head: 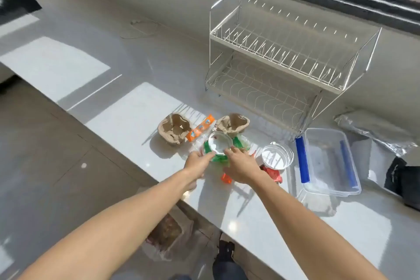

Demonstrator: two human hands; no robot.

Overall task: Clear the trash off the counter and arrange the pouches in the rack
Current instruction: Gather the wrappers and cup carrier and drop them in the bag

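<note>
A small pile lies on the white counter (136, 107): a white round lid (219, 144) on top of green pouches (241, 142), an orange pouch (201, 127) and a clear wrapper. My left hand (197, 163) touches the pile's left side, fingers reaching under the lid's edge. My right hand (241, 166) rests on the green pouch at the lid's right rim. Whether either hand grips anything cannot be told. Two crumpled cardboard cup carriers (173, 129) (234, 124) flank the pile. A second white lid (277, 154) sits on a red pouch (273, 173). The empty two-tier wire rack (284, 52) stands behind.
A clear plastic box with blue clips (327, 161) sits right of the pile. Crumpled foil (375, 129) and a black object (406, 179) lie at the far right. A small orange piece (226, 178) lies under my right wrist. A bag of trash (166, 234) stands on the floor below the counter edge.
</note>
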